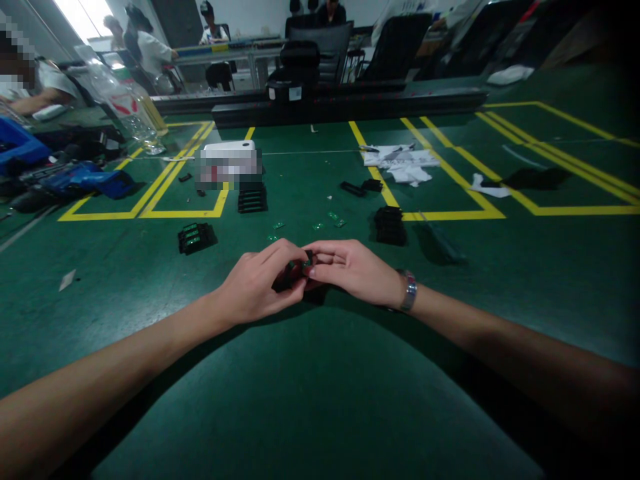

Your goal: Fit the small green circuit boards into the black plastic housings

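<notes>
1. Hands met at the table's middle: the left hand and right hand were both curled tight, pinching one small black part with green chips between the fingertips.
2. Progress, judged: three black stacks looked finished, while loose green chips lay waiting on the green mat.
3. Writing: none could be read; the white box was blurred.

Black part stacks, green chips, white cloths, plastic bottle, blue tool
</notes>
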The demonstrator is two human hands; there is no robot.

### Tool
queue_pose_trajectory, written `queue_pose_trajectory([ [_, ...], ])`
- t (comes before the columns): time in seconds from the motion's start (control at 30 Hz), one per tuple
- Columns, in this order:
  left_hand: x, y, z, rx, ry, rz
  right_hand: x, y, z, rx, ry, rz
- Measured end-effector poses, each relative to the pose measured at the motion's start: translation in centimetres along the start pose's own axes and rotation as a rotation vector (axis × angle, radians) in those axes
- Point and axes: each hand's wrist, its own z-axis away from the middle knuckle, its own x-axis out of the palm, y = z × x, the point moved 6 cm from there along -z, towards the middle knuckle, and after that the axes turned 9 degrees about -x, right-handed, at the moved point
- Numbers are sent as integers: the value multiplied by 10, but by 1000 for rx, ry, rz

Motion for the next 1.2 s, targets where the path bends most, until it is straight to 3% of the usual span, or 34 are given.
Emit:
queue_pose_trajectory([
  [1.2, 0, -1, 1, -12, -18, 29, 0, 0, 0, 11, -14, -18],
])
